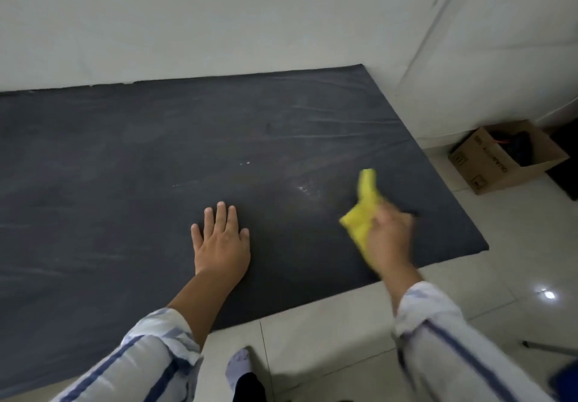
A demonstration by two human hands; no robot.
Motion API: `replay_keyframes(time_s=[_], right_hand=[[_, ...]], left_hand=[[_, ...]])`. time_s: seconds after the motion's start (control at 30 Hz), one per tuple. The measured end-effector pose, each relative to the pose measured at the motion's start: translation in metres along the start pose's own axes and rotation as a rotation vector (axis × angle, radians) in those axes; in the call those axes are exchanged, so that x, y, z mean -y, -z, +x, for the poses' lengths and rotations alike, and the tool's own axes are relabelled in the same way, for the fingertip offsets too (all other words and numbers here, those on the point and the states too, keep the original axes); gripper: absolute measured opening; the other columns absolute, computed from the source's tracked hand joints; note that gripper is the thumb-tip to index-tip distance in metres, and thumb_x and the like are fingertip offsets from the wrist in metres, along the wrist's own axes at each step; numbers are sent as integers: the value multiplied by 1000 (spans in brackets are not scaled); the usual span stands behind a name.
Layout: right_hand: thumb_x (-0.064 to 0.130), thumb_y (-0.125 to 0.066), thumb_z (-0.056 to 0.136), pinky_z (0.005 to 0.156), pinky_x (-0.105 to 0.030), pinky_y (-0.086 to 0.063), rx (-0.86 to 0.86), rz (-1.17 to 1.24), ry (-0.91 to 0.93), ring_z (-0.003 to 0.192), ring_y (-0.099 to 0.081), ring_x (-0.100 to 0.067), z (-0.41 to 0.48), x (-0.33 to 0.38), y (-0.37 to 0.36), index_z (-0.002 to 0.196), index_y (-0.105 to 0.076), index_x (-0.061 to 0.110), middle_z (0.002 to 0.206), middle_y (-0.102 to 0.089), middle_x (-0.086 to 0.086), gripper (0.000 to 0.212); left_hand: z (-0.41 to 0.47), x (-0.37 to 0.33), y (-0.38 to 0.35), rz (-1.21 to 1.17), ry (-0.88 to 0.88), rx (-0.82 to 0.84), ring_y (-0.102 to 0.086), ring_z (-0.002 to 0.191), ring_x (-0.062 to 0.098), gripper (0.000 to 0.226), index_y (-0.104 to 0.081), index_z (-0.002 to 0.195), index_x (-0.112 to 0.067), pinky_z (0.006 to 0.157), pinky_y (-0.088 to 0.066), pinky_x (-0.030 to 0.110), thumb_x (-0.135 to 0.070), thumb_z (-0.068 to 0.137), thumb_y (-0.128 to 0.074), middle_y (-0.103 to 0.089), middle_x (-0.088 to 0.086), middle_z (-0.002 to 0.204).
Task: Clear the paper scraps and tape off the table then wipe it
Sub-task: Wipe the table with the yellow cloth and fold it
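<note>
Pressing left hand (220, 242) flat on the black table (125, 167), palm down, fingers straight and slightly spread, close to the front edge. Gripping a crumpled yellow cloth (364, 210) in right hand (389, 239), fingers curled round it; motion-blurred, so exact finger placement not readable. Cloth near the front right corner, sticking out ahead and to the left of the right fist, one end pointing toward the far edge. Cannot tell whether cloth touches the top. Hands well apart; cloth entirely on the right hand's side, clear of the left. Between them: whitish smear (308, 190) on the top, just left of the cloth. Beyond the left fingertips: a few tiny white specks (244, 163). Faint streaks elsewhere on the top. Off the table: open cardboard box (506, 157) on tiled floor past the right edge, socked foot (237, 367) below the front edge.
</note>
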State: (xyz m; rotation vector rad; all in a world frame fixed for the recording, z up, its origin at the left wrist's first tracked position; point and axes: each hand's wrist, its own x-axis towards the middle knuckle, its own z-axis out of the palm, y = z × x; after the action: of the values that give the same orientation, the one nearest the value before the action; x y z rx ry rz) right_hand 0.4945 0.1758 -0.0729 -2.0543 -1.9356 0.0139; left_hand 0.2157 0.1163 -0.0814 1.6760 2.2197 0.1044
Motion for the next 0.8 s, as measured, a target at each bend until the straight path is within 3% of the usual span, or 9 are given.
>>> replay_keyframes(time_s=[0.07,0.17,0.27,0.37,0.43,0.5,0.67,0.73,0.8], right_hand=[[17,-55,77,68,-30,-42,106,108,284,76,-56,-24,-34,62,-14,105,-61,17,99,-66,-8,29],[28,-43,83,69,-30,-44,88,145,633,75,-56,-25,-60,81,-35,110,-60,18,119,-63,-10,33],[46,-44,89,71,-34,-37,-10,51,549,83,-62,-31,-9,9,-38,109,-58,16,115,-65,-15,39],[35,-35,82,70,-38,-36,-44,-20,74,82,-62,-38,49,-64,-14,100,-64,7,108,-65,-19,45],[23,-30,77,67,-39,-38,-139,31,-114,74,-59,-39,73,-47,-2,90,-63,0,90,-66,-22,42],[12,-42,76,63,-36,-39,-90,135,9,68,-57,-36,73,13,-1,88,-62,4,79,-62,-17,25],[28,-66,74,65,-31,-48,114,207,636,72,-56,-28,20,80,-55,105,-59,21,120,-63,-10,32],[29,-55,79,63,-34,-49,43,171,690,67,-55,-30,58,41,-59,107,-59,21,118,-64,-11,29],[32,-52,82,62,-38,-49,-20,60,519,67,-57,-33,114,-16,-64,105,-63,18,111,-65,-10,29]], left_hand=[[17,-8,3,4,-23,1,13,145,21,55,0,151,-19,118,4,45,-34,100,-17,8,-1,159],[38,-17,5,16,-48,6,13,145,20,54,-1,151,-19,118,5,46,-32,101,-17,8,-2,159],[48,-24,5,35,-39,-16,13,145,19,56,0,150,-19,117,5,46,-37,100,-15,7,-2,159],[51,-30,2,66,-24,-32,13,145,19,56,2,150,-19,117,4,46,-38,99,-13,9,-3,159],[58,-38,0,70,-27,-41,12,145,20,56,2,150,-19,118,4,46,-38,100,-13,9,-3,159],[67,-45,1,62,-19,-57,10,145,19,55,-1,150,-20,118,2,45,-37,100,-14,7,-3,159],[79,-51,0,71,39,-75,12,145,16,58,0,150,-21,118,3,41,-33,98,-23,9,-6,158],[80,-53,0,53,61,-115,7,146,15,54,-6,151,-21,118,1,40,-32,100,-21,3,-6,159],[80,-57,1,47,74,-129,5,146,15,53,-9,150,-20,118,1,39,-34,100,-19,-1,-6,159]])
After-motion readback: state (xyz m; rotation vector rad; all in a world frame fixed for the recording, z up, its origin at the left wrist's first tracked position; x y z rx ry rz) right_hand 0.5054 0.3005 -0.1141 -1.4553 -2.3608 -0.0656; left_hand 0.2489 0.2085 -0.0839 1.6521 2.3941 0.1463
